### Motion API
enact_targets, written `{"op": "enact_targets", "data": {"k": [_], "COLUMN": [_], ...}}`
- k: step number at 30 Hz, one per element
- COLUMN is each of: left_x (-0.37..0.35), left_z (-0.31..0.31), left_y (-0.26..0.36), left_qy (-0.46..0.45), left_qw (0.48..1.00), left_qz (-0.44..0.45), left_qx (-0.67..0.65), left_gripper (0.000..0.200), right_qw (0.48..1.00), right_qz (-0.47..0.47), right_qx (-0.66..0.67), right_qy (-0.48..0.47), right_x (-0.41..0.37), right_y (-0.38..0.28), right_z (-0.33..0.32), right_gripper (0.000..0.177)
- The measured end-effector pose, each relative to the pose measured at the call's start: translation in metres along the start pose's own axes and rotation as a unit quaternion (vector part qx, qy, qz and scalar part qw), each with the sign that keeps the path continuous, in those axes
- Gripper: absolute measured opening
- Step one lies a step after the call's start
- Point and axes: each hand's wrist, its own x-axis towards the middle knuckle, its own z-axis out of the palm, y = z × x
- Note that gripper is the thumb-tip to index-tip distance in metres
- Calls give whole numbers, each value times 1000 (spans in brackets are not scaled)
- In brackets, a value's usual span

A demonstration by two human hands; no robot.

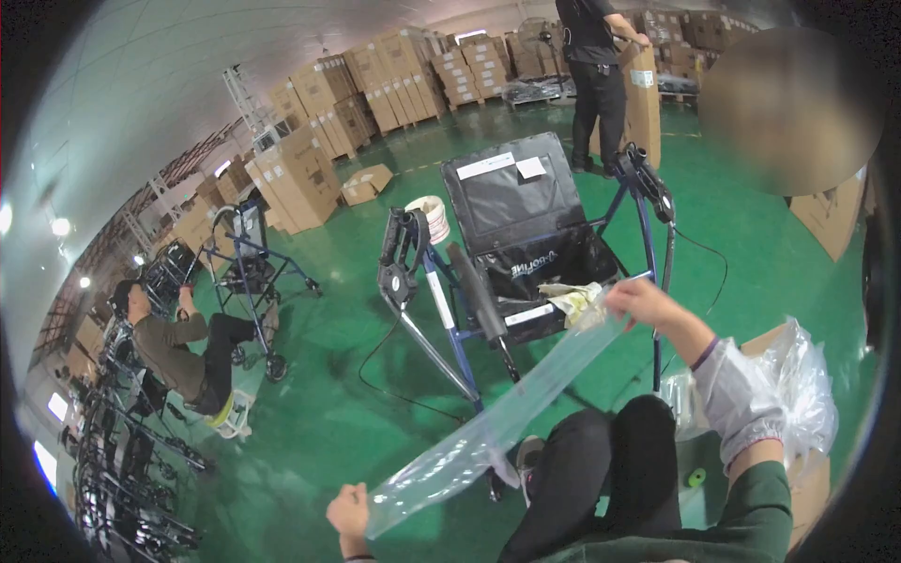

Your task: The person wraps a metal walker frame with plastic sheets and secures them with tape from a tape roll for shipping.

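A long clear plastic sleeve (488, 432) is stretched slantwise between my hands. Its lower left end is gripped in my closed left hand (349, 511). My right hand (643, 305) pinches the upper right end, in front of the walker. The blue-framed walker (455, 328) stands upright before me, its black seat flap (516, 192) raised over a black bag (540, 267). A crumpled yellowish-white cloth (572, 300) lies at the bag's front edge, close to my right hand. A roll of tape (432, 218) hangs by the walker's left handle.
Clear plastic bags (798, 385) are piled at my right. A co-worker (183, 347) sits at the left beside another walker (249, 253), near many folded frames. Another person (596, 84) stands at the back by a tall carton (641, 113). Stacked cartons (394, 75) line the back.
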Motion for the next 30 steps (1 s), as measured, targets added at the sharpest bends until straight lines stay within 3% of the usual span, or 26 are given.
{"op": "enact_targets", "data": {"k": [2, 6, 8, 9, 12, 15, 18, 24, 26, 30], "left_x": [15, 20, -17, -37, -81, -94, -97, -93, -92, -95], "left_z": [-13, -50, -67, -62, -5, 37, 37, 31, 40, 21], "left_y": [-11, 54, 133, 160, 203, 216, 212, 196, 192, 204], "left_qy": [124, 207, 17, -31, -154, -72, -39, -107, -145, -167], "left_qw": [992, 970, 966, 953, 897, 850, 806, 802, 777, 718], "left_qz": [22, 104, 31, 11, 86, -3, -99, -153, -167, -236], "left_qx": [31, -69, -258, -302, -406, -522, -582, -568, -589, -633], "left_gripper": [21, 23, 19, 18, 27, 29, 19, 38, 37, 40], "right_qw": [997, 976, 961, 956, 922, 919, 912, 909, 898, 869], "right_qz": [2, 22, -29, -41, -99, -99, -86, -106, -80, -9], "right_qx": [-19, -80, -145, -161, -248, -244, -238, -100, -44, 45], "right_qy": [-69, -200, -232, -241, -279, -293, -323, -391, -430, -493], "right_x": [3, -20, -22, -27, -43, -53, -57, -55, -63, -66], "right_y": [10, -8, -4, -2, -4, -1, 8, 52, 41, 31], "right_z": [34, 122, 178, 207, 284, 317, 328, 352, 344, 333], "right_gripper": [17, 27, 35, 37, 44, 39, 31, 15, 7, 16]}}
